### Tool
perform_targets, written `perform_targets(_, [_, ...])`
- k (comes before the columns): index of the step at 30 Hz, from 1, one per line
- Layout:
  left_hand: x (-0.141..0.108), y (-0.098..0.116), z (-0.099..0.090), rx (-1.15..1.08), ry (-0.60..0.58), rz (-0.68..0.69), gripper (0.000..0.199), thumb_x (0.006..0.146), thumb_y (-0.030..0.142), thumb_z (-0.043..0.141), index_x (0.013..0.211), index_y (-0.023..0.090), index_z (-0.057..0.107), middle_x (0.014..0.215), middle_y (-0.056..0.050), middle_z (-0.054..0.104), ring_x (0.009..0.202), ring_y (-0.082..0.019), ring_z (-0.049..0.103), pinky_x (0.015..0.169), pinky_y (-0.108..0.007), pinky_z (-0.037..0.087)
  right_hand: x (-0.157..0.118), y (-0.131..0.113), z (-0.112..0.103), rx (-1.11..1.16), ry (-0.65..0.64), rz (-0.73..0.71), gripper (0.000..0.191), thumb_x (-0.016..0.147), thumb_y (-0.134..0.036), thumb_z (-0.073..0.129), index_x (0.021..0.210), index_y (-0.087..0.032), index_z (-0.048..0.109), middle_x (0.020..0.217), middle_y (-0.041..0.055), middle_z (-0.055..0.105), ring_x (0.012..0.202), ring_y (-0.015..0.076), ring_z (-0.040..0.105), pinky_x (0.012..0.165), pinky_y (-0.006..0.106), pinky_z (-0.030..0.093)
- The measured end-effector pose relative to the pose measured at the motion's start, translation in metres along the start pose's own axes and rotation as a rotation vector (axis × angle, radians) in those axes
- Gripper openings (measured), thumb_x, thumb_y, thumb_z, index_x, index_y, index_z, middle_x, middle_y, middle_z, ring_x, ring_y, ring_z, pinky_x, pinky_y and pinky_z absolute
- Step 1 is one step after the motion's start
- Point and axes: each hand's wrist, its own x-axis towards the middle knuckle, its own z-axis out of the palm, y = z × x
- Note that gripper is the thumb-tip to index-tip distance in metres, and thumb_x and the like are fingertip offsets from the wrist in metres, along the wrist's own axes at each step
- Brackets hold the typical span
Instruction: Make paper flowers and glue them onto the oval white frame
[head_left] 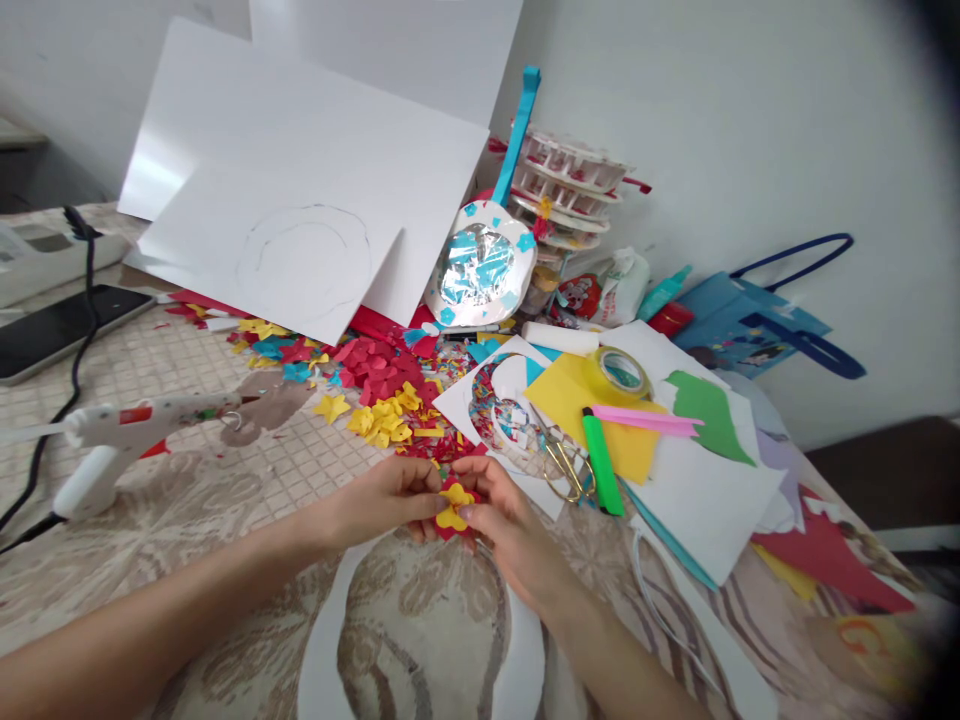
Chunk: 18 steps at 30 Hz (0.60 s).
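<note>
Between my two hands is a small paper flower (454,508), a yellow layer on top of a red one. My left hand (397,495) pinches its left side with thumb and fingers. On the other side my right hand (499,510) grips it, the thumb pressed on the yellow petals. Below the hands a white wavy paper ring (321,640) lies on the tablecloth, its top edge partly covered by them. Just beyond are piles of yellow paper flowers (382,420) and red paper flowers (382,365).
A glue gun (127,430) with a black cord and a phone (67,330) lie at left. Gold scissors (568,470), a green marker (601,465), tape (621,370) and paper sheets (712,510) are at right. White boards (300,170) and a decorated round piece (484,265) stand behind.
</note>
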Motion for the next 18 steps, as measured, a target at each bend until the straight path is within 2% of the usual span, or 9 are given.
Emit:
perform_targets(12, [0.0014,-0.0067,0.0016,0.055,-0.010,0.040,0.030,0.076,0.045,0.062,0.074,0.015,0.055,0.066,0.002,0.060,0.058,-0.010,0.058,0.057,-0.023,0.046,0.0015,0.0036,0.0007,-0.028,0.043,0.028,0.024,0.074,-0.023,0.056,0.098,-0.023,0.051,0.083,-0.0006,0.054,0.060,0.0102,0.049,0.042,0.017,0.033])
perform_targets(18, [0.0014,-0.0016,0.0002,-0.004,0.005,-0.008,0.033,0.073,0.046,0.065,0.074,0.015,0.053,0.064,0.002,0.061,0.055,-0.010,0.057,0.056,-0.023,0.046,0.0002,0.0006,-0.0022,0.020,0.013,0.013,0.024,0.074,-0.021,0.055,0.098,-0.023,0.050,0.091,0.0010,0.054,0.067,0.0123,0.053,0.044,0.019,0.035])
